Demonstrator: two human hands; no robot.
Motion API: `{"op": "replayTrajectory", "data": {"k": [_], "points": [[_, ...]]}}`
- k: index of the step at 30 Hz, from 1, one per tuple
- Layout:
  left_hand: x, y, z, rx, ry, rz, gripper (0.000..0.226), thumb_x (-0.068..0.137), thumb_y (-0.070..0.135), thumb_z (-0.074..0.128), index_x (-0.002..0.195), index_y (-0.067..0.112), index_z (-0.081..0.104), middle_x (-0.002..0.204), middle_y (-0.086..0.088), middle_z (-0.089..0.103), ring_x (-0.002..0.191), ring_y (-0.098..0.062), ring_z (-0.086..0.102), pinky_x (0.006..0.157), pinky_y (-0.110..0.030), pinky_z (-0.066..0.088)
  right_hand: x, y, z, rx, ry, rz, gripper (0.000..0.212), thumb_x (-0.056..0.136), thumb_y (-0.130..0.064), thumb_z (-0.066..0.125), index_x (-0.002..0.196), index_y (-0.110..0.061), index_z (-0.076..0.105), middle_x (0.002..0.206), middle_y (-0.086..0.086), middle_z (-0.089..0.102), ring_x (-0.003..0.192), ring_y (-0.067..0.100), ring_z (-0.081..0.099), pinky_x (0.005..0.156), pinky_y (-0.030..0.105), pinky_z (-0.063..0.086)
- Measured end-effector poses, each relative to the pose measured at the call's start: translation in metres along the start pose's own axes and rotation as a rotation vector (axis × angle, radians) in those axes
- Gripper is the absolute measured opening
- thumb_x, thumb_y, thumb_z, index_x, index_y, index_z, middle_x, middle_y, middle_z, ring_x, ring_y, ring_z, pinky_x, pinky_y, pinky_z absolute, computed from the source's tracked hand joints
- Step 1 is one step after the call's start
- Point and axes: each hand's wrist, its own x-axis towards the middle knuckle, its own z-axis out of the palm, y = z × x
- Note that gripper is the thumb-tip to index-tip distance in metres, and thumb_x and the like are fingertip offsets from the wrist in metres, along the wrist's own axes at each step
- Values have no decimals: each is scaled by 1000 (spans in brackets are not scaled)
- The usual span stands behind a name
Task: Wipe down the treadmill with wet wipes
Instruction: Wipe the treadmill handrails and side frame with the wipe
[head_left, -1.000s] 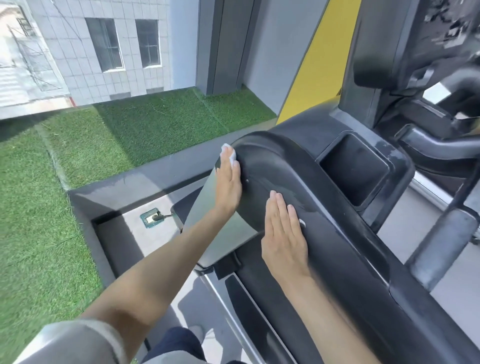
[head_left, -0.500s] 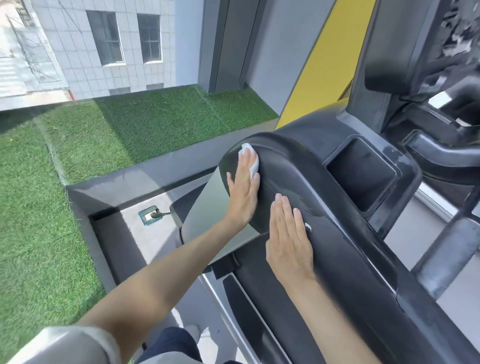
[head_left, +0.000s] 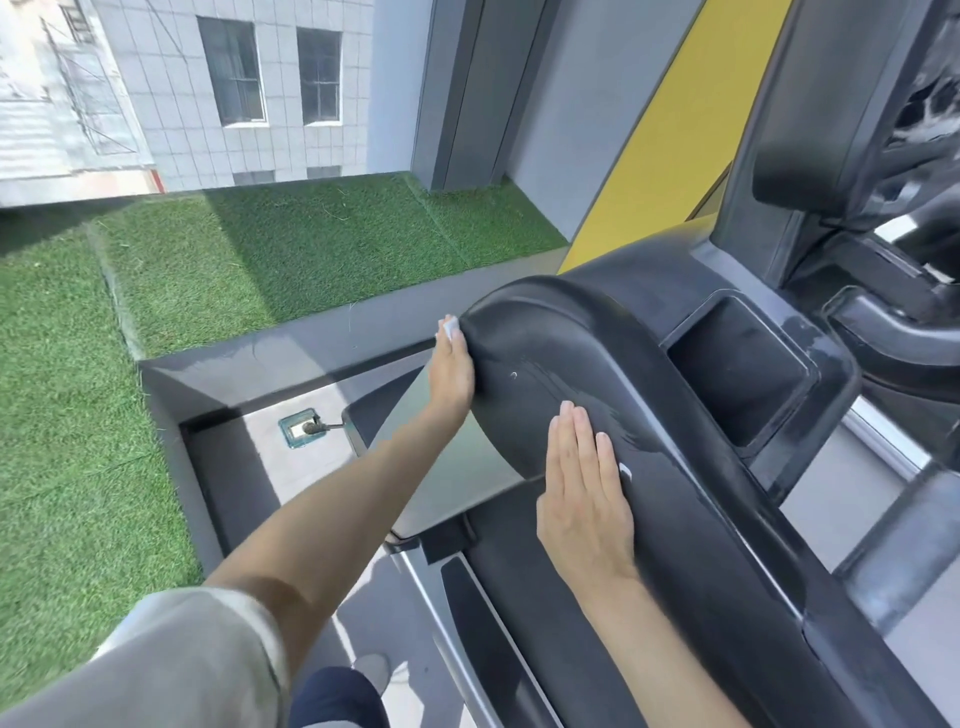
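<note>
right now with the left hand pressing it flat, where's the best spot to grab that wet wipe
Pinch the white corner of the wet wipe that pokes out past the fingertips of the left hand, coming from the far side. The rest lies hidden under the flat hand against the curved outer edge of the treadmill arm, so that corner is probably the only free part.

Grey floor (head_left: 363, 613), part sunlit, part in shadow. A black treadmill (head_left: 675, 519) stands on it. Just left of the treadmill's front, a socket (head_left: 300, 429) sits in the floor with a plug (head_left: 317, 427) in it. A shoe (head_left: 371, 670) rests near the bottom edge.
</note>
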Motion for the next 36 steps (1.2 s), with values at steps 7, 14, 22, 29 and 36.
{"op": "replayTrajectory", "data": {"k": [7, 14, 22, 29, 36], "points": [[-86, -29, 21, 78, -110, 452, 52, 104, 35, 19, 153, 23, 4, 152, 30, -8, 141, 10, -8, 114, -34, -14, -1, -1, 4, -22, 0, -20, 57, 93, -2, 3, 147, 9, 17, 156, 22, 12, 143, 32, 15, 119, 45, -2], [-15, -7, -4, 91, -61, 189, 49, 106, 29, 19, 153, 17, 15, 160, 7, 7, 146, -4, 3, 120, -38, -4, -2, 0, 3, -13, -2, -20, 58, 91, 0, 1, 146, 10, 14, 155, 21, 16, 143, 31, 16, 119, 45, -1], [-80, -35, 12, 304, -200, 628, 47, 104, 36, 15, 148, 29, -1, 155, 19, -7, 143, 3, -11, 116, -30, -11, -1, 1, 0, -65, -45, -43, 56, 93, -6, 5, 147, 11, 9, 156, 20, 9, 143, 33, 14, 119, 47, -5], [-110, -62, 9, 386, -295, 659, 54, 101, 45, 7, 150, 22, 3, 157, 15, -8, 146, -6, -9, 117, -37, -6, -2, 1, 0, -116, -62, -53, 56, 93, -3, -4, 146, 11, 7, 156, 20, 3, 145, 30, 9, 118, 48, -6], [-73, -27, 3, 344, -234, 593, 47, 105, 21, 21, 146, 33, 1, 157, 15, -4, 145, -1, -8, 119, -42, -4, -2, 2, -3, -108, -87, -59, 57, 92, -7, 5, 146, 13, 2, 156, 18, 2, 143, 35, 9, 118, 49, -7]]}}
